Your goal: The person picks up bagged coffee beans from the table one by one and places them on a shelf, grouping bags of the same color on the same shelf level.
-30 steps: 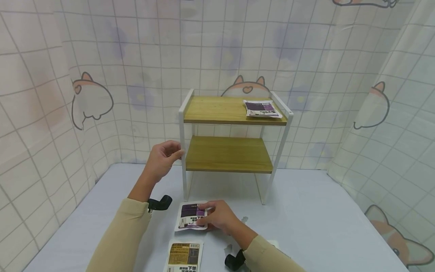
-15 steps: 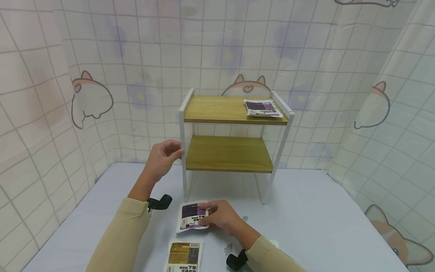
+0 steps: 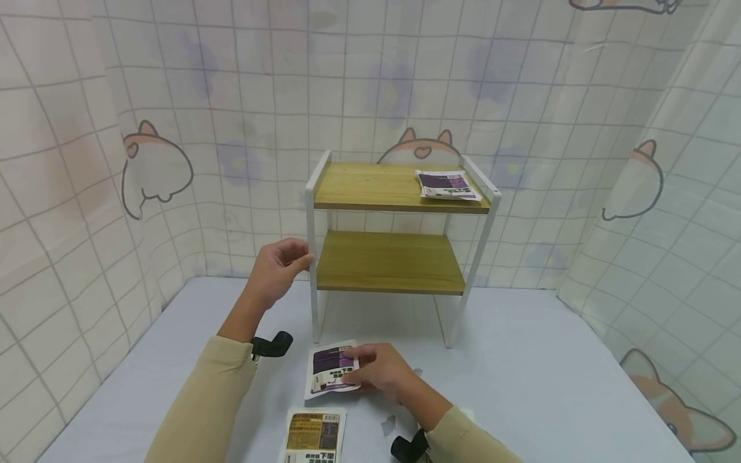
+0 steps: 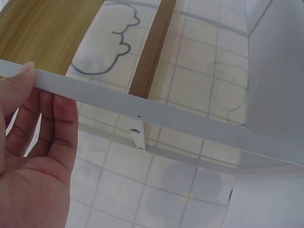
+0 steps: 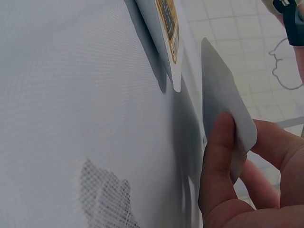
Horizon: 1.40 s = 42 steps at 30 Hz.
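The left hand (image 3: 276, 269) sits at the front left post of the two-tier shelf (image 3: 399, 259), fingers curled and thumb pressed along the white upright, gripping it, apparently to steady the frame; the left wrist view shows the thumb (image 4: 19, 76) lying on the white bar with the fingers behind it. Below and to the right of that hand, the right hand (image 3: 379, 372) pinches the purple packet (image 3: 332, 371) by its right edge, thumb on top and fingers beneath, so the packet's near side tilts up off the table (image 3: 550, 386); the right wrist view shows its pale underside (image 5: 223, 104) clear of the cloth, a grip that seems meant for lifting it flat. Just nearer than the right hand lies a yellow packet (image 3: 313, 435), flat and untouched. The lower tier, beside the left hand, holds nothing; the upper tier, above and well right of it, carries another purple packet (image 3: 447, 184) at its right end, lying flat.
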Motion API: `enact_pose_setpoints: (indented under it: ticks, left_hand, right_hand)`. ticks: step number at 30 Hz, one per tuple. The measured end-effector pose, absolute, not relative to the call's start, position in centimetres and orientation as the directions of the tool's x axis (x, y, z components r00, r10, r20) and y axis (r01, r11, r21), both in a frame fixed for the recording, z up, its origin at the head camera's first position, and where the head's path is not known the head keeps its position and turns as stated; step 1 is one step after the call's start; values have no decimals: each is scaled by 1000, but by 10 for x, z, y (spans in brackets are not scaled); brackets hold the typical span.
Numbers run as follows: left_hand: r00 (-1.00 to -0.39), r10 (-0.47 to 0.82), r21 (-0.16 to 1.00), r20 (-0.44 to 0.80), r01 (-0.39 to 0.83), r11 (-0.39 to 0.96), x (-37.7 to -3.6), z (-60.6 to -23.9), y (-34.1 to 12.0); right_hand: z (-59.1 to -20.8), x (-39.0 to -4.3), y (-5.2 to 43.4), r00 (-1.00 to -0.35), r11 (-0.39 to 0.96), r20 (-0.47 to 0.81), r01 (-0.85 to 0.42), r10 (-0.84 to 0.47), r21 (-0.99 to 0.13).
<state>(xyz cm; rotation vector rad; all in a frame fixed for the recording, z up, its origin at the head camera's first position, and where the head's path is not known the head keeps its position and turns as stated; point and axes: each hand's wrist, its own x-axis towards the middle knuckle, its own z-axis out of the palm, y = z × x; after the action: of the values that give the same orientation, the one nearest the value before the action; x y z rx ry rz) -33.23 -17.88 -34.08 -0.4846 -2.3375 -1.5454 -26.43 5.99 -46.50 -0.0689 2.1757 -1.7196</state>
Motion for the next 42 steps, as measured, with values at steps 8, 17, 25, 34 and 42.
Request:
enact_pose_setpoints:
  ticks: [8, 17, 25, 34, 42]
  left_hand:
    - [-905, 120, 830, 408, 423, 364, -331, -339, -178]
    - [-904, 127, 827, 408, 425, 368, -330, -339, -178]
    - [-905, 114, 821, 411, 421, 386, -332, -341, -179]
    - [-903, 116, 818, 413, 424, 388, -332, -341, -179]
    - [-898, 122, 815, 423, 436, 382, -332, -340, -179]
  right_hand:
    - [-464, -261, 65, -928, 201, -241, 188, -284, -961]
    - [-458, -257, 66, -929, 142, -243, 210, -278, -967]
    - [-452, -255, 67, -926, 79, -239, 226, -292, -971]
    - [-445, -250, 68, -926, -15, -193, 209, -324, -978]
    - [-440, -248, 71, -934, -53, -165, 191, -316, -980]
